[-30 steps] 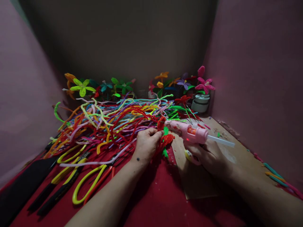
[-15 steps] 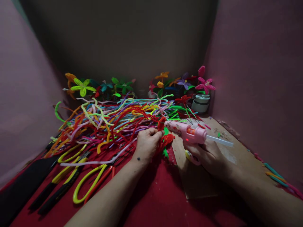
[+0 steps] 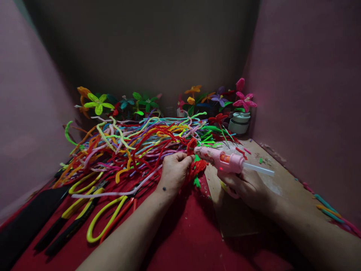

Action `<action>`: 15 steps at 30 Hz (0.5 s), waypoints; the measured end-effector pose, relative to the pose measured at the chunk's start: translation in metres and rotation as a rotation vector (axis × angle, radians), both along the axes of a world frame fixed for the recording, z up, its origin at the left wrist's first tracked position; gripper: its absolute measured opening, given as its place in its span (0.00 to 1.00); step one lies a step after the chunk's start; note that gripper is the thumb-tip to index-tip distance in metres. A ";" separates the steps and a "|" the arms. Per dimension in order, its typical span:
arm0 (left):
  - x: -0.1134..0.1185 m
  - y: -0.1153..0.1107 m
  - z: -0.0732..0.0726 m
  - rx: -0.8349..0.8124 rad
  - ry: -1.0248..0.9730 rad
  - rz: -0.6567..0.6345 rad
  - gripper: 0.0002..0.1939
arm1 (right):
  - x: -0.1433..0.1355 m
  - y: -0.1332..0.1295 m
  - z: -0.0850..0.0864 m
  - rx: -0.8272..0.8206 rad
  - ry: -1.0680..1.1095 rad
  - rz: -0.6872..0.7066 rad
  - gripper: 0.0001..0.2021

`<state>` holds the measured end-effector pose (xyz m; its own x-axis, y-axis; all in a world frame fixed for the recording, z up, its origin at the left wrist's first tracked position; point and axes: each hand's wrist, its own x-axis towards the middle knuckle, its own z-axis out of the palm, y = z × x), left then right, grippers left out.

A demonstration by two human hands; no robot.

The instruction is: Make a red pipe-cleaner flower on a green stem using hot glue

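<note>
red pipe-cleaner flower (image 3: 197, 167) sits pinched in my left hand (image 3: 173, 173), so i'd steady it while my right hand (image 3: 248, 186), gripping the pink glue gun (image 3: 221, 160), touches its nozzle gently on.

A tangled pile of pipe cleaners (image 3: 135, 145) blocks the middle; scissors (image 3: 96, 214) lie left; bare red cloth (image 3: 183, 241) in front and cardboard (image 3: 270, 180) at right offer room.

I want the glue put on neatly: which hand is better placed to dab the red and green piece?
Probably the right hand: it grips the pink glue gun, nozzle right beside the red and green piece. The left hand pinches that piece.
</note>
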<state>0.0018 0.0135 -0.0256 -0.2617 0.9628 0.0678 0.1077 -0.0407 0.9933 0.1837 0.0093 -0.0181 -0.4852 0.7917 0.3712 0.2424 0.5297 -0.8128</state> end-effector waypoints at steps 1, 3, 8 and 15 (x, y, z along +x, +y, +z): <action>0.000 0.000 0.000 0.000 -0.004 -0.001 0.15 | 0.000 0.000 0.000 -0.004 -0.006 0.000 0.16; 0.000 0.001 -0.001 -0.001 -0.017 -0.002 0.15 | 0.000 0.001 0.000 -0.003 -0.006 0.008 0.17; 0.001 0.002 0.000 -0.003 -0.045 -0.001 0.16 | -0.001 0.001 0.002 -0.006 -0.001 0.037 0.19; 0.003 -0.003 0.003 -0.017 -0.076 -0.003 0.15 | -0.002 0.002 0.003 -0.011 -0.009 0.067 0.22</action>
